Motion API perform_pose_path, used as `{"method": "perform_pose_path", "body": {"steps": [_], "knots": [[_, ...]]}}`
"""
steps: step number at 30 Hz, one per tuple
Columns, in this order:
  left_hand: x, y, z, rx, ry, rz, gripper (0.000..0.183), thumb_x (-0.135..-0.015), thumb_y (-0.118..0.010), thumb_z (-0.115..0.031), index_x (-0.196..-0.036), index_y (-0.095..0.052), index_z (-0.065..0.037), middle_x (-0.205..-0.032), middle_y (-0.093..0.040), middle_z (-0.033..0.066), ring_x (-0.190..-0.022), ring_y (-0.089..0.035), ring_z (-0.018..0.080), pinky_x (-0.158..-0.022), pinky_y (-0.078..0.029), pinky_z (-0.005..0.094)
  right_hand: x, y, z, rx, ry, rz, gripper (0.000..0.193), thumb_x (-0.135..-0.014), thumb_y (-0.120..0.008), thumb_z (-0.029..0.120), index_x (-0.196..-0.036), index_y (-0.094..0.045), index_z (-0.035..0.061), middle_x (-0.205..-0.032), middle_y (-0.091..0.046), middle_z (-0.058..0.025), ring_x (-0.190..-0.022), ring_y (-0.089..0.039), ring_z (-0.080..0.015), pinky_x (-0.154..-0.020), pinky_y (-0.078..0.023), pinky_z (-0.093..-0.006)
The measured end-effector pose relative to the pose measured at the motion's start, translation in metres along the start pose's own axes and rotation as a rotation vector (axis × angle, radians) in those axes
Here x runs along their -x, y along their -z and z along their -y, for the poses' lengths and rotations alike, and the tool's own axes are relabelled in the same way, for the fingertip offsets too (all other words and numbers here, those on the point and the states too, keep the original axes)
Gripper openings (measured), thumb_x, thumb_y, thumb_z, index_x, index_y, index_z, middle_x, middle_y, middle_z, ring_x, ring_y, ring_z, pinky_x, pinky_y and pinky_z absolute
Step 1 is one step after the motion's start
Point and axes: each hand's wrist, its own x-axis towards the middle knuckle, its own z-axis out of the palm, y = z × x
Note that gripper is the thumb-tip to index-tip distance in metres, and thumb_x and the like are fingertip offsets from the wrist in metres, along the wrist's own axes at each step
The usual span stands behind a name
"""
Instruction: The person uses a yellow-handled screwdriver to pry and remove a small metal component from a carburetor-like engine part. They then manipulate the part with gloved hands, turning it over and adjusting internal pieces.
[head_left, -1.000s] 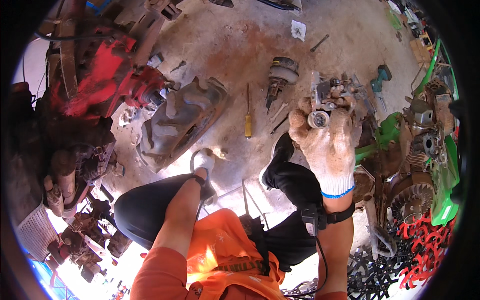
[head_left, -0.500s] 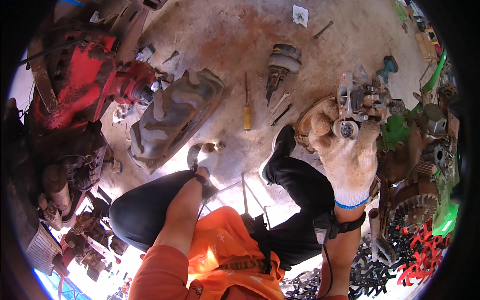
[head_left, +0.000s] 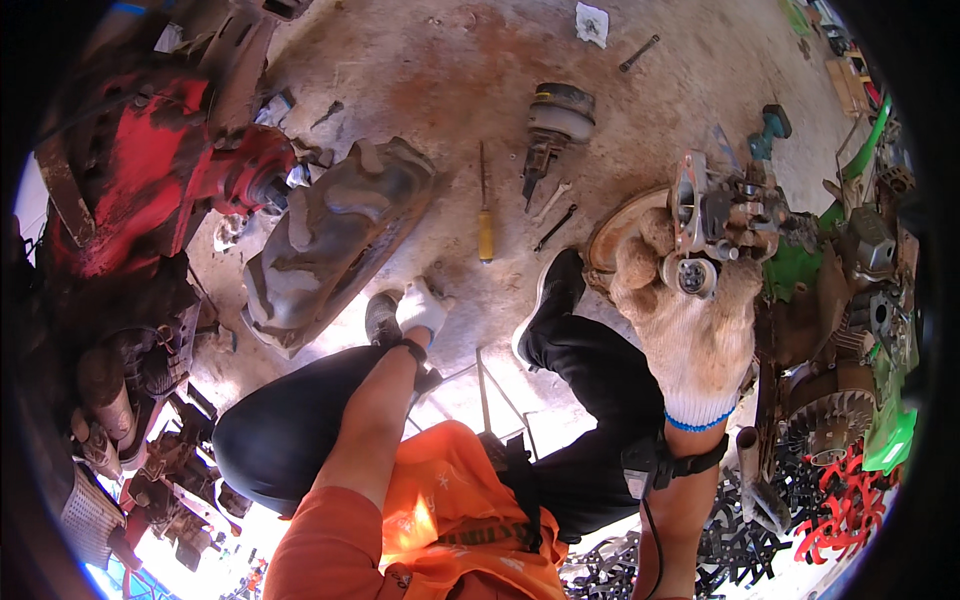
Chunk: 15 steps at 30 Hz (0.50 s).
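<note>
My right hand (head_left: 690, 300), in a soiled white knit glove with a blue cuff edge, is closed around a grey cast metal engine part (head_left: 715, 215). The part has a round port facing me and a flat open flange on its left. Behind the glove sits a round rusty metal piece (head_left: 612, 235), partly covered. My left hand (head_left: 422, 308), also in a white glove, hangs past my left knee beside my left shoe (head_left: 381, 318). Its fingers are small and overlit, so their pose is unclear. Closest to it on the floor lies a large grey moulded cover (head_left: 345, 235).
A yellow-handled screwdriver (head_left: 485, 235), a silver wrench (head_left: 552, 203) and a dark wrench (head_left: 556, 228) lie ahead. Beyond them are a black-and-grey round part (head_left: 560, 115) and a teal power tool (head_left: 768, 132). Red machinery (head_left: 150, 170) stands left; green panels (head_left: 890, 435) and metal parts crowd the right.
The floor things sit slightly further left in the view. My left hand has turned a little, showing more of the white glove. My right hand still grips the metal part.
</note>
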Motion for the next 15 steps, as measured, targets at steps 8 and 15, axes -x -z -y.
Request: {"method": "perform_pose_path", "body": {"steps": [8,15], "knots": [[-0.014,-0.002,0.006,0.001,0.025,0.055,0.057,-0.085,-0.085,-0.037,-0.128,-0.065,-0.004,-0.116,-0.077,0.0221,-0.112,-0.074,0.0413,-0.096,-0.059,0.0487,0.000,0.006,0.003,-0.033,-0.056,0.065,0.069,-0.096,-0.080,0.043,-0.149,-0.054,0.0073,-0.116,-0.055,-0.0045,-0.108,-0.048,-0.0225,-0.087,-0.045,-0.0383],[-0.011,-0.015,0.027,0.484,-0.035,-0.048,0.044,-0.094,-0.079,-0.022,-0.132,-0.065,-0.004,-0.111,-0.078,0.0171,-0.100,-0.077,0.0318,-0.089,-0.059,0.0420,-0.002,0.005,0.000,0.065,-0.036,0.050,0.056,-0.100,-0.076,0.048,-0.135,-0.058,0.0085,-0.117,-0.055,-0.0051,-0.103,-0.051,-0.0249,-0.081,-0.045,-0.0371]]}}
